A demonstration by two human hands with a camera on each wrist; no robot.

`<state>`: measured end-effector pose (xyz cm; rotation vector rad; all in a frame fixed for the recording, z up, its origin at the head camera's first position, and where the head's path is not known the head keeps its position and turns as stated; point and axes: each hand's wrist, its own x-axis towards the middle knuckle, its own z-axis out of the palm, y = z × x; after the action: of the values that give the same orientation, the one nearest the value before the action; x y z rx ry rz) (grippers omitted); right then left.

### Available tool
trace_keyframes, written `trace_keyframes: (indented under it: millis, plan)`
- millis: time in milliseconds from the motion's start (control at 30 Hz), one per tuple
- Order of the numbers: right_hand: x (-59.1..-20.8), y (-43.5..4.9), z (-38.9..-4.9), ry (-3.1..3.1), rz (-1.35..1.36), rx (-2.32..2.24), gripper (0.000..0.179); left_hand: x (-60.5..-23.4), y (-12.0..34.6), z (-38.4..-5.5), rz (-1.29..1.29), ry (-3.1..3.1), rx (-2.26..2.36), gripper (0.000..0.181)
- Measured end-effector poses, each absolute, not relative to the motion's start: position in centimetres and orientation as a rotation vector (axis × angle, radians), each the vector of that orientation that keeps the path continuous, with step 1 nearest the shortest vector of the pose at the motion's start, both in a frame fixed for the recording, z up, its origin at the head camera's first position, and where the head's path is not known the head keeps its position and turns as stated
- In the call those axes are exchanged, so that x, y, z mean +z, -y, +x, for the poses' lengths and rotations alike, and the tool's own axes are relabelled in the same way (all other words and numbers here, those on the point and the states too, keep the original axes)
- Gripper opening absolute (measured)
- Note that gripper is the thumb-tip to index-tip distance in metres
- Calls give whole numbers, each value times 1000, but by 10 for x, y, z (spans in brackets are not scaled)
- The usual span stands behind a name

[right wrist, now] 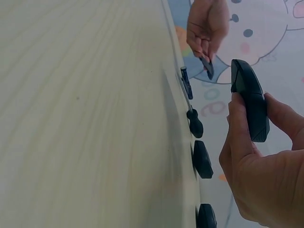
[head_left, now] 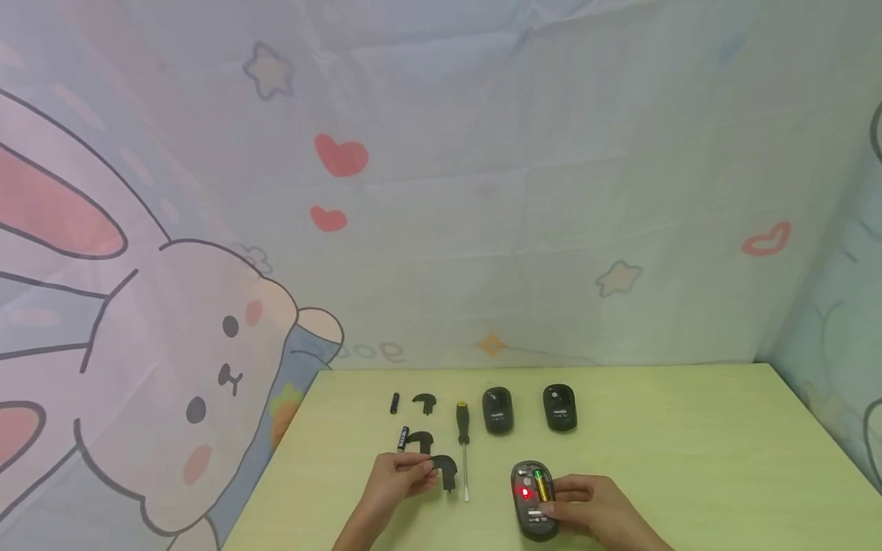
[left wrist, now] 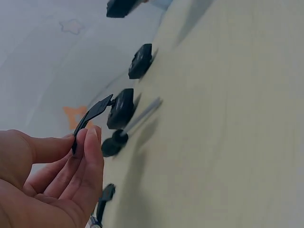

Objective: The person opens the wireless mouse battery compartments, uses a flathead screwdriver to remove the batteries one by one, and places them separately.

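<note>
My left hand (head_left: 398,482) pinches a curved black battery cover (head_left: 445,471) with a short tab between thumb and fingertips. It is held up off the table in the left wrist view. My right hand (head_left: 594,503) holds a black computer mouse (head_left: 533,526) by its side, underside toward the head camera. A green and gold battery (head_left: 540,486) sits in the mouse's open compartment, and a red light (head_left: 525,493) glows beside it. In the right wrist view the mouse (right wrist: 249,99) is raised between thumb and fingers, seen edge-on.
A screwdriver (head_left: 463,428) lies mid-table. Two more black mice (head_left: 498,411) (head_left: 560,407) lie behind, undersides up. To the left are two dark batteries (head_left: 395,403) (head_left: 403,438) and two black covers (head_left: 426,402) (head_left: 420,441). A cartoon cloth (head_left: 441,291) hangs behind the table (head_left: 675,444).
</note>
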<state>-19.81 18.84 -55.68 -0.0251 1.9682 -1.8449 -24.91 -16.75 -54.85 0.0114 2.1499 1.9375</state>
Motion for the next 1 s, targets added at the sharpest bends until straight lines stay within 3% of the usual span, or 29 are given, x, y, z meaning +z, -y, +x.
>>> trace_keyframes:
  millis: [1000]
  plan:
    - [-556, -195, -196, -1922, 30, -1870, 60, -562, 203, -264, -82, -2336, 1695, 24]
